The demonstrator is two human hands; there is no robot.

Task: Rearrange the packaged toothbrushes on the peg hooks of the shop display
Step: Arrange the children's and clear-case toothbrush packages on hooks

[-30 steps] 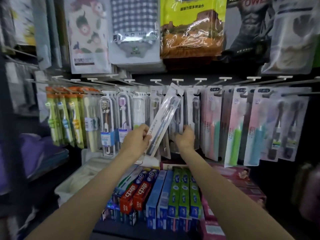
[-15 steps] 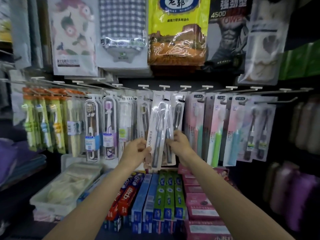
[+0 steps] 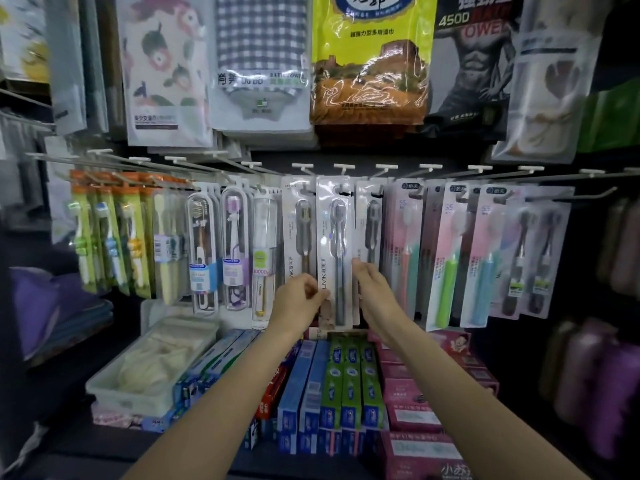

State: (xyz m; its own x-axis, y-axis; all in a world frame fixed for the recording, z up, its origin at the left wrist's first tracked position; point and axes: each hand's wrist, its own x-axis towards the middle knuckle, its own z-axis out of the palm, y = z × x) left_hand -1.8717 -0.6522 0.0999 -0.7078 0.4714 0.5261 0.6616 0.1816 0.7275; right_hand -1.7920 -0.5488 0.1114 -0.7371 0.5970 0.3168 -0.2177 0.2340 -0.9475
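A white-backed pack with a dark toothbrush (image 3: 335, 251) hangs upright at the middle peg hook (image 3: 343, 167) of the row. My left hand (image 3: 298, 301) pinches the pack's lower left edge. My right hand (image 3: 372, 292) touches its lower right edge with fingers fairly straight. Similar white packs (image 3: 300, 233) hang just left and right of it. Pink packs with green and blue brushes (image 3: 446, 258) hang further right, orange-topped packs (image 3: 104, 233) at the far left.
Towel packs (image 3: 370, 64) hang above the hook row. Toothpaste boxes (image 3: 339, 386) stand on the shelf below my arms, with a white plastic tray (image 3: 138, 393) at their left. Bare hook ends (image 3: 602, 194) stick out on the right.
The white pack went from tilted in my left hand to hanging straight on the middle hook. Both hands have slid down to its lower edges.
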